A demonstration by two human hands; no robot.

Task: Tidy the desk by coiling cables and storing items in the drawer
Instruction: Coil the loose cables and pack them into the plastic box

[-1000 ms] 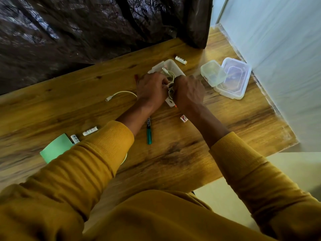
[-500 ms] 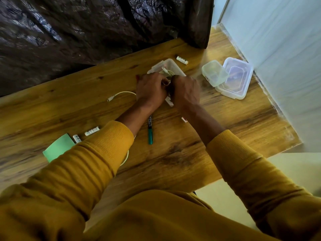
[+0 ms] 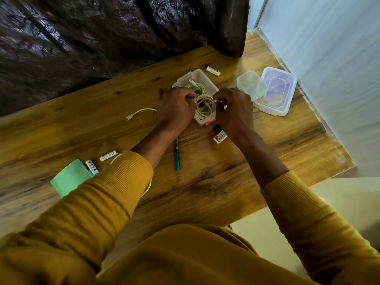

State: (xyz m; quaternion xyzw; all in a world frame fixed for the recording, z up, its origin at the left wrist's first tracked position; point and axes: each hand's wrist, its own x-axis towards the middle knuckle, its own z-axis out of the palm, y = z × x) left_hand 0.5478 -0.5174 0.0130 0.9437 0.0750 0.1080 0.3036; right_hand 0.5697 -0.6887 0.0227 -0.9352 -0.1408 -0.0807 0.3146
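Sitting partway through, by the look of the desk (image 3: 216, 177): one cream cable (image 3: 205, 103) already wound into loops and lying between the two hands, partly over a clear plastic box (image 3: 197, 76) and partly over a small white and red item below it, whose nature is too unclear to call. Still waiting loose: a second white cable (image 3: 139, 112) trailing leftward from under the left wrist and curving out again beneath the left sleeve, three batteries (image 3: 108, 155) spread about, one of them beyond the box near the curtain, a green marker (image 3: 176, 156), a green note pad (image 3: 68, 177), a small white label-like piece (image 3: 220, 137) and a dark cap beside it. Standing to the right, an open clear tub (image 3: 249, 84) resting against a larger lidded container (image 3: 276, 90). Showing no drawer anywhere in view, so likely leaving all the stowing yet to do. Curling the left hand (image 3: 174, 109) at the left edge of the coil, fingers bent inward and seeming to pinch the loops. Hooking the right hand (image 3: 234, 109) likewise at the right edge, fingertips drawn together on the coil's outer turn, though exact contact staying partly hidden by the knuckles. Probably settling the coil's shape before putting it away.
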